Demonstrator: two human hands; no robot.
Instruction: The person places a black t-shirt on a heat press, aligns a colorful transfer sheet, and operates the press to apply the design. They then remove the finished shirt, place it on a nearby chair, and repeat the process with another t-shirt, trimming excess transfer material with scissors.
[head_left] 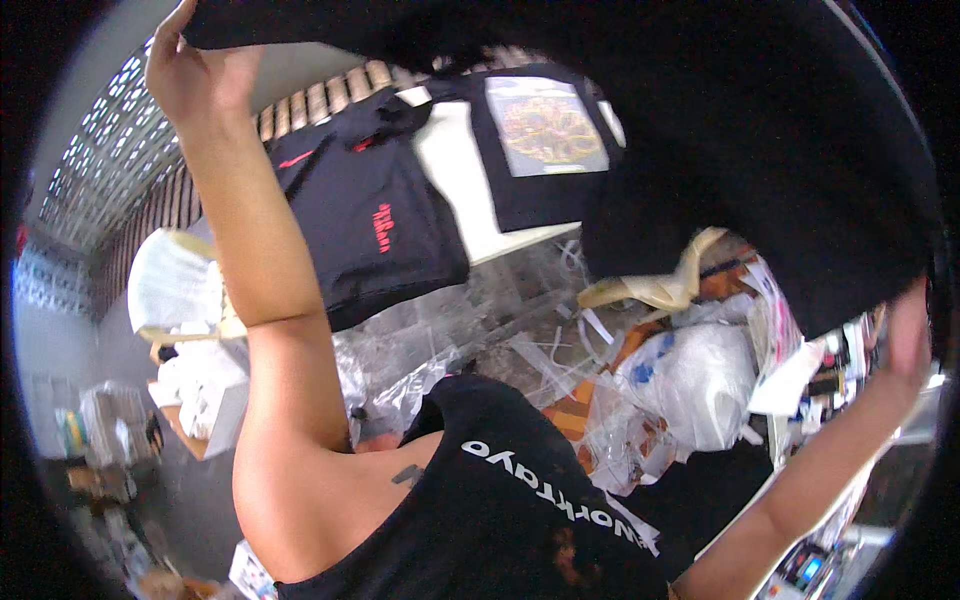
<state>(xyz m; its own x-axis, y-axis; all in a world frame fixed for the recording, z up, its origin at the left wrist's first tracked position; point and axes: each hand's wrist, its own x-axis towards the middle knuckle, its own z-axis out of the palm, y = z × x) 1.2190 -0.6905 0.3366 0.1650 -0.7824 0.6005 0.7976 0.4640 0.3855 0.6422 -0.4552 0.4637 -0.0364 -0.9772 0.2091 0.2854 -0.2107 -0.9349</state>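
A large piece of black cloth (740, 150), likely a garment, hangs spread across the top and right of the view. My left hand (205, 75), raised at the upper left, is closed on one edge of it. Far to the right, my right hand (908, 335) grips the lower edge, its fingers partly hidden by the fabric. Beyond and below the cloth, a black T-shirt with red print (375, 215) lies on a white table (450, 160). Beside that lies another black T-shirt (540, 200) bearing a pale rectangular printed sheet (548, 125).
A white plastic chair (175, 285) stands at the left, near a box of white cloth (205, 390). Clear plastic bags (700, 380) and scraps crowd the floor. Papers (780, 370) and small items fill the right side. A perforated block wall (110, 130) rises at the left.
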